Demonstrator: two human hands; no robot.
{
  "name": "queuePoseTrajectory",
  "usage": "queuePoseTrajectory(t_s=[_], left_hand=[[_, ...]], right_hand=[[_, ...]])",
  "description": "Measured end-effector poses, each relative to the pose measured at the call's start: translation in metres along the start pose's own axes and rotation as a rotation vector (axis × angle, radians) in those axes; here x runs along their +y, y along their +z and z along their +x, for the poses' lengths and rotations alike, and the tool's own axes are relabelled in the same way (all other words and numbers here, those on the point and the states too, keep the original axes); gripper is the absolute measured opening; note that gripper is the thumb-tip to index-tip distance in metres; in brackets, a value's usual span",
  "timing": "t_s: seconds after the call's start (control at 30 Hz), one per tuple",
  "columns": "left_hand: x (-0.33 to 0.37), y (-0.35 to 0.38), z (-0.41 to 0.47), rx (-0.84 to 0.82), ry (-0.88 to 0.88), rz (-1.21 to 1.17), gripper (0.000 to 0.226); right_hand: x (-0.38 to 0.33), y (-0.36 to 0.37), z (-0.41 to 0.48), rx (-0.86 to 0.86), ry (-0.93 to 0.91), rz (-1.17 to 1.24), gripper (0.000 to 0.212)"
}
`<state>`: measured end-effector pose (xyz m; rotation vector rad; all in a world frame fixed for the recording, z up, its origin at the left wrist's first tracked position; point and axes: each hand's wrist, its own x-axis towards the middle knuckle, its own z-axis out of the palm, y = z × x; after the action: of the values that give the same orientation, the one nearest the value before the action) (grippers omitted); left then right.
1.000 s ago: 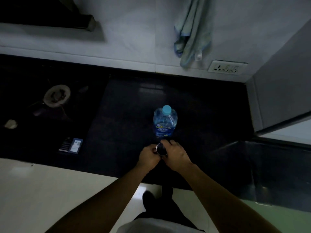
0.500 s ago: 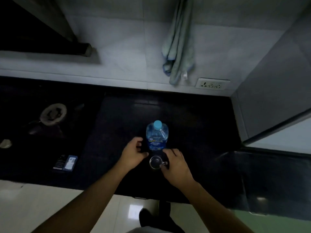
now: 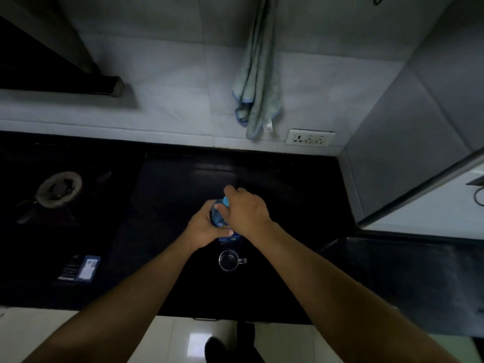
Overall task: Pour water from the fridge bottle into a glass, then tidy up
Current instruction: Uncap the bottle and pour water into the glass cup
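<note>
The blue-tinted water bottle (image 3: 219, 218) stands upright on the black counter (image 3: 167, 205), mostly covered by both hands. My left hand (image 3: 203, 229) is wrapped around the bottle's body from the left. My right hand (image 3: 247, 209) is closed over the light blue cap (image 3: 225, 202) on top. A small clear glass mug (image 3: 228, 260) with its handle pointing right stands empty just in front of the bottle, free of both hands.
A gas burner (image 3: 59, 189) sits at the left of the counter, a small dark box (image 3: 80, 268) near the front edge. A towel (image 3: 258, 82) hangs on the tiled wall above a socket (image 3: 309, 138). A grey cabinet (image 3: 419, 142) closes the right side.
Both hands left the glass mug and moved forward onto the bottle: the left now grips its body, the right covers the cap. The view tilted upward.
</note>
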<state>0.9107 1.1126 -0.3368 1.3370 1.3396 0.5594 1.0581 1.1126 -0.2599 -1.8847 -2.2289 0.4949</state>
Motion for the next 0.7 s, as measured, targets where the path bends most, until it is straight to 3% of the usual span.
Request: queuePoseTrajectory(t_s=[0.1,0.33,0.53,0.7], left_hand=[[0.002,-0.003,-0.009,0.035,0.026,-0.016,0.066],[0.061,-0.027,-0.063,0.234,0.188,-0.088,0.074],[0.116,-0.036,-0.118,0.402,0.258,-0.076,0.068],[0.129,-0.052,-0.135,0.306,0.268,-0.116,0.063]], right_hand=[[-0.003,-0.007,0.004,-0.021,-0.038,-0.027,0.037],[-0.029,-0.091,-0.015,0.176,-0.126,0.214,0.032],[-0.061,-0.146,-0.029,0.316,-0.024,0.012,0.049],[-0.078,-0.169,-0.039,0.243,-0.034,0.082,0.054]])
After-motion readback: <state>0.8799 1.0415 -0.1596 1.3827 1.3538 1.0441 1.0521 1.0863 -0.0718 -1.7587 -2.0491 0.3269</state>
